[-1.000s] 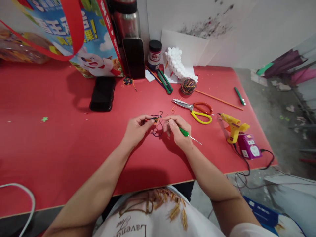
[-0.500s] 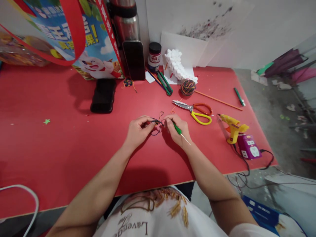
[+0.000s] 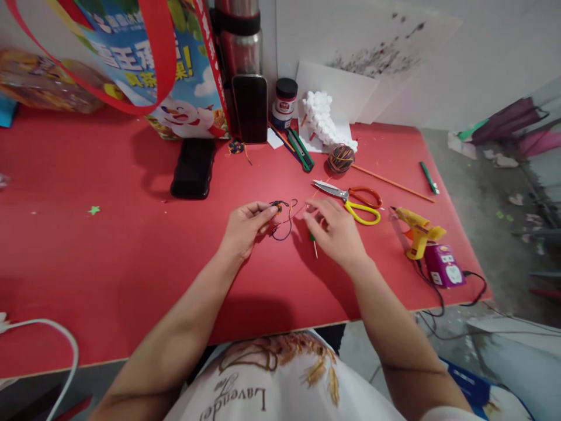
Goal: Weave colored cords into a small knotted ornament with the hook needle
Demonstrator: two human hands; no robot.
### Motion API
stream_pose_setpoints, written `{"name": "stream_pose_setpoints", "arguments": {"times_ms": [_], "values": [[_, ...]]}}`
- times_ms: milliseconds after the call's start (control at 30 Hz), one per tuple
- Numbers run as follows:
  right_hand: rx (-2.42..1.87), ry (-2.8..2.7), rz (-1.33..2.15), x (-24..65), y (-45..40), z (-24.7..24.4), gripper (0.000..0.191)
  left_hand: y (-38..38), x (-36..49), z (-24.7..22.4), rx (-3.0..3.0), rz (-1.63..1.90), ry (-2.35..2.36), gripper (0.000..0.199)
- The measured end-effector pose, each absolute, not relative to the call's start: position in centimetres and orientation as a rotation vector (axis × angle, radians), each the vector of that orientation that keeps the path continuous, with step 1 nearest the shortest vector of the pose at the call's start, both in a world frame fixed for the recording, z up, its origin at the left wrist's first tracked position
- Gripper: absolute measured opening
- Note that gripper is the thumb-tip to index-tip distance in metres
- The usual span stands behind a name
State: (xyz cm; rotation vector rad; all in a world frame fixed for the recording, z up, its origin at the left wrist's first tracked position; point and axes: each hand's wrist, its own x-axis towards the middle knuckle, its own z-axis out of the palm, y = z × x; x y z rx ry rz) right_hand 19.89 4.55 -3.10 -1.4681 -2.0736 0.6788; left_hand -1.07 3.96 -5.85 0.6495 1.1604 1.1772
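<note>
My left hand (image 3: 248,227) pinches a small dark multicoloured yarn piece (image 3: 277,207) between thumb and fingers. Loose yarn (image 3: 287,229) trails from it in loops toward the right. My right hand (image 3: 335,229) is beside the loops with its fingers curled. A green-handled hook (image 3: 312,237) shows under that hand, its metal tip pointing toward me. Behind my right hand lie open scissors (image 3: 347,194) with one orange and one yellow handle. The multicoloured yarn ball (image 3: 340,158) sits farther back, and a thin orange strand runs from near it.
Two phones (image 3: 193,169) (image 3: 250,109), a printed bag (image 3: 175,88), a jar (image 3: 284,104) and a green cutter (image 3: 300,150) are at the back. A yellow glue gun (image 3: 418,231) and purple box (image 3: 444,266) with cords stand right. A thin stick (image 3: 394,183) lies behind the scissors.
My right hand has moved slightly right, away from my left hand, and turned over the hook, whose tip now points toward me. More yarn shows between the hands. The whole view has shifted a little.
</note>
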Motion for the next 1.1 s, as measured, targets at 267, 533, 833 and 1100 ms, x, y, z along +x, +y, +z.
{"name": "stream_pose_setpoints", "arguments": {"times_ms": [267, 533, 833, 1100], "values": [[-1.172, -0.955, 1.519, 15.9, 4.5, -5.7, 0.031, 3.1, -0.8, -4.3, 0.944, 0.966, 1.095, 0.030], [-1.072, -0.575, 1.809, 16.0, 4.2, -6.0, 0.039, 3.4, -0.6, -5.3, 0.798, 0.939, 1.122, 0.030], [-1.055, -0.717, 1.779, 16.0, 3.9, -6.0, 0.035, 3.4, -0.4, -6.2, 0.879, 0.969, 1.167, 0.024], [-1.069, -0.699, 1.807, 16.0, 4.1, -6.0, 0.037, 3.3, -0.5, -6.1, 1.093, 0.963, 1.207, 0.014]]}}
